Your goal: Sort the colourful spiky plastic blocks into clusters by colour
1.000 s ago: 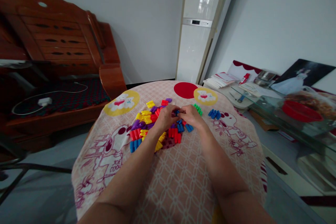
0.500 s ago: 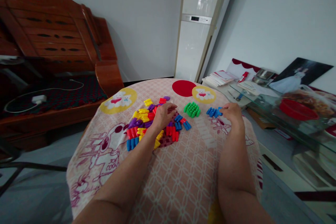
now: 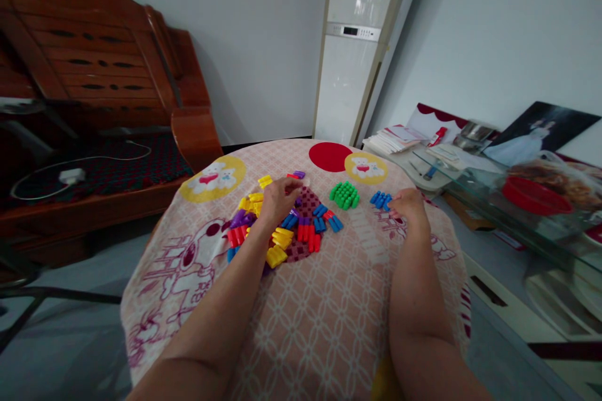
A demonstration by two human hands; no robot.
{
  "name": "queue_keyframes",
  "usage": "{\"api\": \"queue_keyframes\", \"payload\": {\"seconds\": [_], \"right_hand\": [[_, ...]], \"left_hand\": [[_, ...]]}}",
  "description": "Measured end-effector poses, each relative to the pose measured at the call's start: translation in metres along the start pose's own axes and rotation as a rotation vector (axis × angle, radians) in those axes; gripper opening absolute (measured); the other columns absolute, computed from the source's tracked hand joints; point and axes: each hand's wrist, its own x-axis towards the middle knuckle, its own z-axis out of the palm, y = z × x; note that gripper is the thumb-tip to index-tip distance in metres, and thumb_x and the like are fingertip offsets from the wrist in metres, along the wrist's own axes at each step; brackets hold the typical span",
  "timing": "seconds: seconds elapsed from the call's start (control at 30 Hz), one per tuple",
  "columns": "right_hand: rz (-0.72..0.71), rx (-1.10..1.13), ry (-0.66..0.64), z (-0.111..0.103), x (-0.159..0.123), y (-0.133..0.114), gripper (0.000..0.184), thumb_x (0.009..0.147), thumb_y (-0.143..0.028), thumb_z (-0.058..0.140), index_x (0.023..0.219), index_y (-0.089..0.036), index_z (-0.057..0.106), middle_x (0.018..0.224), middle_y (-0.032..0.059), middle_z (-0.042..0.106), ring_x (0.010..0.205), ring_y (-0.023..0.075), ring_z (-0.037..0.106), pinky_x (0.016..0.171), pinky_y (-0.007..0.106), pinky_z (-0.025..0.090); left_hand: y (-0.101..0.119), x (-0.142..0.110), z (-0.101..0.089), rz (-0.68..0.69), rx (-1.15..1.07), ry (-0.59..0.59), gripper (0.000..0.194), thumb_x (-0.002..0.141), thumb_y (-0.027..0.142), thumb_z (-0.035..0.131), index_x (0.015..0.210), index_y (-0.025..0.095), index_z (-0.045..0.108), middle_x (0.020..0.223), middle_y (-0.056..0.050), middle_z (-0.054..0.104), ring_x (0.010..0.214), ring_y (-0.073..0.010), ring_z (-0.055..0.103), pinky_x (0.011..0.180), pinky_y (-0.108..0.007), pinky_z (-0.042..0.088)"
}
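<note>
Probably light, stiff and slick, the small blue tubular plastic blocks point(image 3: 380, 200) lie by your curled right hand point(image 3: 408, 205) — pinch their sides; your left hand point(image 3: 279, 200) bends over the multicoloured plastic pile point(image 3: 282, 238); I cannot tell if either holds any.

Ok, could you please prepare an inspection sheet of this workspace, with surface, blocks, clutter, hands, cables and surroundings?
Surface: patterned tablecloth with a curved far edge.
Blocks: mixed-colour pile, partly hidden by the left arm; green group to its right; blue group further right.
Clutter: papers and red bowl off to the right, apart from the blocks.
Hands: left hand over the pile, right hand at the right end of the blue group; whether either grips a block cannot be told.
Cables: white cable on the wooden bench; on the tablecloth, nothing seen.
Surroundings: bench at left, tall white unit beyond the tablecloth.
</note>
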Motion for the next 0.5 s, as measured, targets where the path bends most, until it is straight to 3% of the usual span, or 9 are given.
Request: {"api": "queue_keyframes", "payload": {"seconds": [0.1, 0.27, 0.37, 0.5], "right_hand": [[0.258, 0.123, -0.192, 0.001, -0.002, -0.005, 0.014, 0.065, -0.006, 0.065, 0.062, -0.019, 0.059, 0.046, 0.0045, 0.058, 0.053, 0.0253, 0.065, 0.058, 0.038, 0.055], [0.294, 0.223, -0.216, -0.007, -0.006, -0.012, 0.018, 0.061, -0.006, 0.067, 0.061, -0.020, 0.056, 0.043, 0.0043, 0.057, 0.052, 0.0273, 0.065, 0.055, 0.040, 0.054], [0.251, 0.228, -0.164, -0.022, -0.012, -0.018, 0.017, 0.063, -0.006, 0.067, 0.061, -0.019, 0.056, 0.040, 0.0030, 0.055, 0.048, 0.0240, 0.063, 0.051, 0.034, 0.053], [0.026, 0.137, -0.149, -0.036, -0.025, -0.041, 0.006, 0.069, -0.014, 0.070, 0.067, -0.014, 0.064, 0.044, 0.0032, 0.058, 0.046, 0.0189, 0.062, 0.047, 0.026, 0.049]], "left_hand": [[0.000, 0.000, 0.002, 0.003, -0.003, 0.001, 0.024, 0.078, 0.019, 0.059, 0.096, 0.017, 0.074, 0.094, -0.005, 0.077, 0.081, -0.0185, 0.070, 0.080, -0.030, 0.056], [-0.003, 0.000, 0.002, 0.013, -0.011, -0.001, 0.025, 0.078, 0.019, 0.058, 0.096, 0.016, 0.075, 0.095, -0.005, 0.077, 0.081, -0.0182, 0.070, 0.080, -0.029, 0.056], [-0.008, 0.002, 0.000, 0.014, -0.005, 0.010, 0.025, 0.078, 0.020, 0.057, 0.095, 0.016, 0.075, 0.092, -0.006, 0.077, 0.080, -0.0185, 0.070, 0.080, -0.029, 0.056], [-0.012, 0.006, -0.006, -0.005, -0.013, 0.040, 0.025, 0.077, 0.024, 0.058, 0.094, 0.017, 0.075, 0.087, -0.005, 0.077, 0.078, -0.0184, 0.070, 0.078, -0.028, 0.055]]}}
